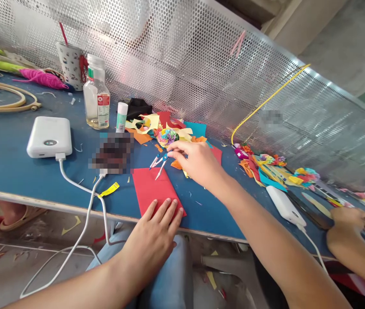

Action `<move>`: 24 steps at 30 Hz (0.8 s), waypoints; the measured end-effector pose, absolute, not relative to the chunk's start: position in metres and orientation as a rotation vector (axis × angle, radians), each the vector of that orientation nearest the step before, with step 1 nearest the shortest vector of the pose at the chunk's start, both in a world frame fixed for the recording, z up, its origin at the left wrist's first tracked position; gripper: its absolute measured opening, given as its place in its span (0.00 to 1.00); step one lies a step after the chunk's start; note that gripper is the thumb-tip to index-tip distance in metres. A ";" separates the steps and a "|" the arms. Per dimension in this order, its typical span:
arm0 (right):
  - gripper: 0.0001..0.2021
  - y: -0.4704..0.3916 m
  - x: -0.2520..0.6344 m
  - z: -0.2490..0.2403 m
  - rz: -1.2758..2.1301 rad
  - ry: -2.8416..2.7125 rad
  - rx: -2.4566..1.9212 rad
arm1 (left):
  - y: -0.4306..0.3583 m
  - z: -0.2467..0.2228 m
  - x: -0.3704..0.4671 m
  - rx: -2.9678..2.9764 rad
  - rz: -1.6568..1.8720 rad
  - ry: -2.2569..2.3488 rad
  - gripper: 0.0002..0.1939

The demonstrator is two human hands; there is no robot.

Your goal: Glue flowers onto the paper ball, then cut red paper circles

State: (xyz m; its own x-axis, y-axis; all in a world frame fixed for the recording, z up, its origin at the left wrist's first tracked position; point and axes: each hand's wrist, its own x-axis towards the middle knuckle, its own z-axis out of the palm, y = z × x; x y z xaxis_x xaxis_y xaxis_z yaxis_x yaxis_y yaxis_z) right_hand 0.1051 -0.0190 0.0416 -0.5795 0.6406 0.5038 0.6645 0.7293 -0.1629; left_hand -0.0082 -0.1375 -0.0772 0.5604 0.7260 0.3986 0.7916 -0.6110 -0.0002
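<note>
Red paper [152, 186], centre of frame; left hand [153, 236], fingers loosely spread, flat on its lower edge; right hand [193, 161], thumb and fingers pinching blue-topped compass [165, 158] over upper edge; advisable: paper pressed firmly, point planted, light even turn

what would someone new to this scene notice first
Probably the bright red paper at the near edge of the blue table, with the left hand spread on its near end and the right hand pinching a blue-topped compass at its far end. Just beyond, a multicoloured paper rosette sits among cut scraps near the perforated metal screen. The white power bank stands out on the left.
</note>
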 end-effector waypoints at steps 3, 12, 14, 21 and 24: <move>0.06 -0.017 0.102 0.042 -0.054 -2.391 -0.969 | -0.138 -0.077 -0.009 -2.613 -0.538 -1.277 0.26; 0.06 -0.014 0.097 0.044 -0.112 -2.412 -0.977 | -0.138 -0.072 -0.008 -2.612 -0.538 -1.275 0.26; 0.06 -0.015 0.097 0.043 -0.120 -2.399 -0.982 | -0.138 -0.072 -0.007 -2.616 -0.537 -1.274 0.26; 0.06 -0.017 0.098 0.040 -0.135 -2.380 -0.962 | -0.138 -0.075 -0.008 -2.608 -0.537 -1.277 0.27; 0.06 -0.015 0.095 0.042 -0.139 -2.404 -0.951 | -0.139 -0.075 -0.007 -2.609 -0.524 -1.279 0.27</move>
State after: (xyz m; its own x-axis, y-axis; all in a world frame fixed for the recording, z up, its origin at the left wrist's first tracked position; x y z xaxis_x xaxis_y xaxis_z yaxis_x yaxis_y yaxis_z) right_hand 0.0954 -0.0153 0.0420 -0.6014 0.6033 0.5238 0.6596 0.7449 -0.1007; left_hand -0.0072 -0.1388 -0.0749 0.5655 0.7255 0.3922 0.7923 -0.6100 -0.0138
